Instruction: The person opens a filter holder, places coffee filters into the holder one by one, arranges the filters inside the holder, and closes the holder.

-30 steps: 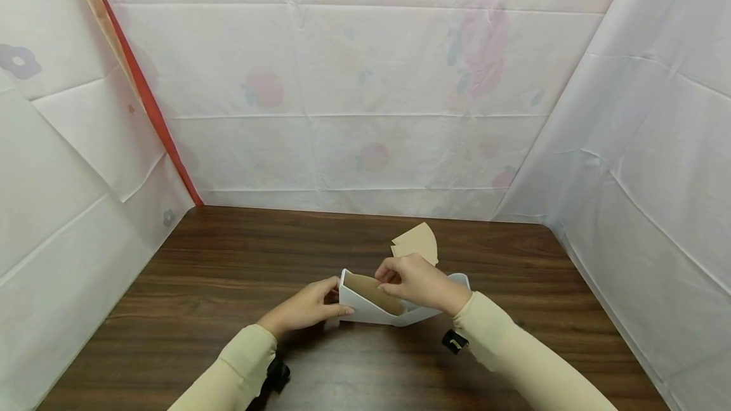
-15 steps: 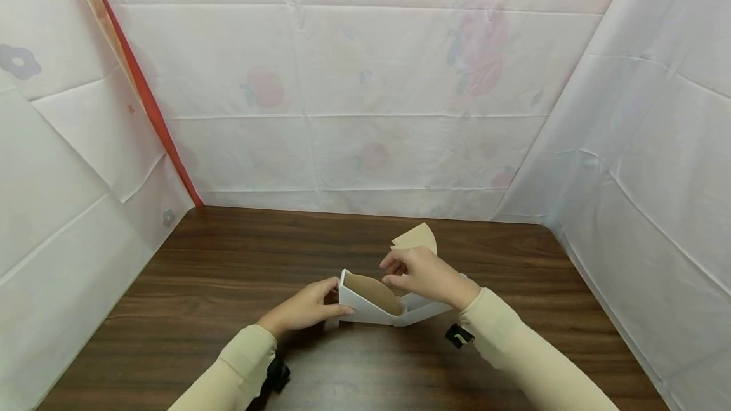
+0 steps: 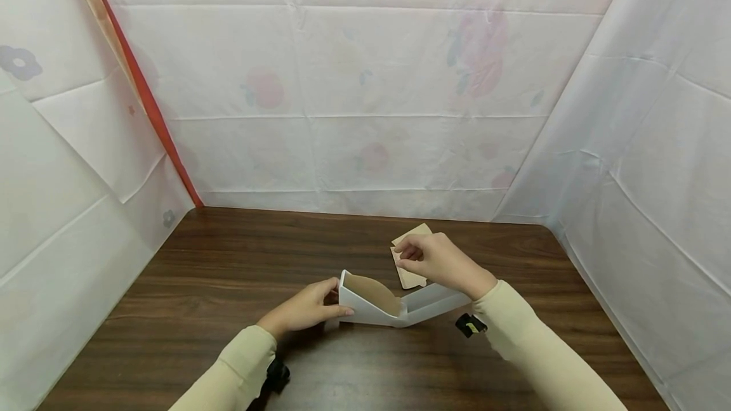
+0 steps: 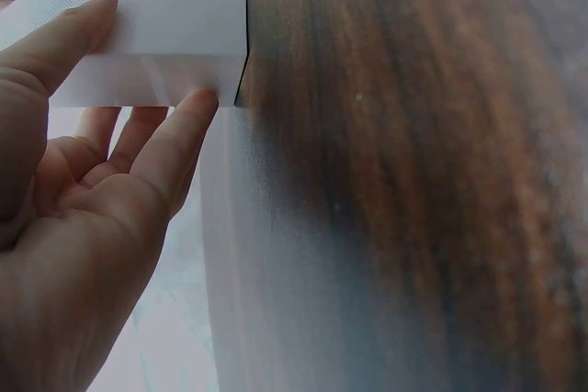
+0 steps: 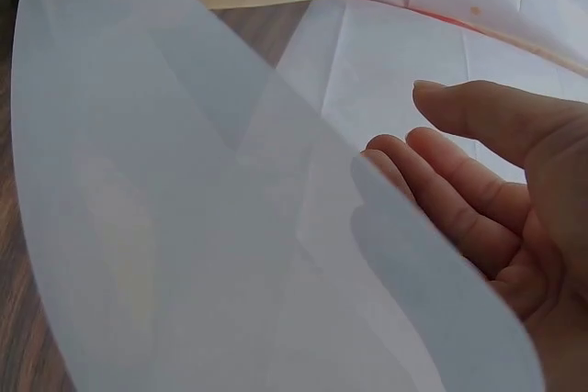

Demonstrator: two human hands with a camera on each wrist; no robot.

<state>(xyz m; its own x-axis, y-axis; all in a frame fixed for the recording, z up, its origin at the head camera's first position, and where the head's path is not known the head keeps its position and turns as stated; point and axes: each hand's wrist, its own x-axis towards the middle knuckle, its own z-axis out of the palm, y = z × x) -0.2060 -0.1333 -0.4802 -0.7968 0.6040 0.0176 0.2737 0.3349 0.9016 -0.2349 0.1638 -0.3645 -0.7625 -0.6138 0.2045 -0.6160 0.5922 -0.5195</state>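
Note:
A white coffee filter box stands on the table with its lid swung out to the right. Tan paper coffee filters fill its left part. My left hand grips the box's left end, thumb on the near side; the left wrist view shows fingertips against the end of the white box. My right hand is over the loose coffee filters behind the lid, fingers loosely bent and holding nothing. In the right wrist view the pale lid partly covers that hand.
A dark wood-grain table carries everything. White printed sheeting hangs behind it and along both sides, with a red strip in the left corner. A black wrist camera sits under the right sleeve.
My right hand has moved from over the box's filters back and to the right, over the loose filters, uncovering the lid. The left hand and the box have stayed put.

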